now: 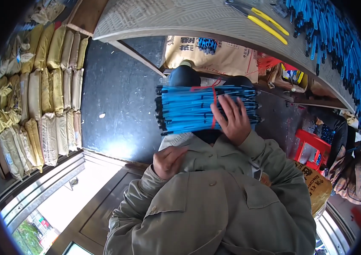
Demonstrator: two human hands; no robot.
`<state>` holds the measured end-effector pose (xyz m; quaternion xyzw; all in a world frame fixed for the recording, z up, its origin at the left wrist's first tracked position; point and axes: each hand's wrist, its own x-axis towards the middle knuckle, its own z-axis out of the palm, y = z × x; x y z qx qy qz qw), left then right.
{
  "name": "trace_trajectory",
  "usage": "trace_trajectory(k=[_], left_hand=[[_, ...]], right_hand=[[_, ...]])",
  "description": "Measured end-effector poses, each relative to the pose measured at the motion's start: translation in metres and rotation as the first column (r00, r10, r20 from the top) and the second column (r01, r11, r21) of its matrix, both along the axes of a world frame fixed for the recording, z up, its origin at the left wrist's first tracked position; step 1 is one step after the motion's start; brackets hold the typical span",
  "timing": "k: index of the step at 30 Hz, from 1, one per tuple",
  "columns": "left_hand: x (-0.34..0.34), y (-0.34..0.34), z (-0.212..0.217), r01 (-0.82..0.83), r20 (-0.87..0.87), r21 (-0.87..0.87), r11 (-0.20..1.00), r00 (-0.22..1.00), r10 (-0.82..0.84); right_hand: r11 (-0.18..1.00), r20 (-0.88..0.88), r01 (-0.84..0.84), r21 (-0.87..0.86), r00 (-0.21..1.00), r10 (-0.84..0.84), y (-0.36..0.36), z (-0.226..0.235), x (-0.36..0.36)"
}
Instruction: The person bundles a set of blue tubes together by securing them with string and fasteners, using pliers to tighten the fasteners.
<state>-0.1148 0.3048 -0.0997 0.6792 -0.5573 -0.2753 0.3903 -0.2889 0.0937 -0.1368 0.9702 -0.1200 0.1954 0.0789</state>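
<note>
A thick bundle of thin blue strips with black ends [184, 109] lies across my lap. A red tie [214, 100] runs around it near its right half. My right hand [234, 122] rests on the bundle just right of the tie, its fingers stretched and spread. Closer to my body and apart from the bundle, my left hand [169, 162] is held in front of my jacket with its fingers curled together. Whatever may be between those fingers is hidden.
A grey table [155, 19] spans the far side, bearing yellow-handled pliers [269, 27] and a heap of loose blue strips [337, 46]. Stacked packed bags [48, 93] line the left. On the right are a red plastic stool [312, 146] and another person's sleeve [337, 131].
</note>
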Motion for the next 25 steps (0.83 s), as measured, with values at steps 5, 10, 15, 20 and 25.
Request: trace_trajectory(k=[5,10,15,20,25], left_hand=[[-0.001,0.0,-0.018,-0.04,-0.249,0.083,0.996,0.967,0.059],[0.0,0.001,-0.036,-0.105,-0.381,0.12,0.987,0.913,0.144],[0.005,-0.006,-0.049,-0.068,-0.521,0.254,0.965,0.831,0.196],[0.013,-0.012,-0.056,-0.069,-0.548,0.324,0.944,0.8,0.246],[0.018,-0.011,-0.066,-0.121,-0.413,0.266,0.956,0.882,0.227]], right_hand=[[0.945,-0.173,0.155,0.288,0.979,-0.108,-0.017,0.031,0.02],[0.97,-0.185,0.164,0.18,0.974,-0.131,-0.034,0.026,0.028],[0.961,-0.22,0.171,0.217,0.968,-0.123,-0.051,0.027,0.042],[0.954,-0.206,0.058,0.293,0.979,0.003,-0.068,0.03,0.04],[0.807,-0.323,0.2,0.555,0.946,-0.012,-0.094,0.034,0.054]])
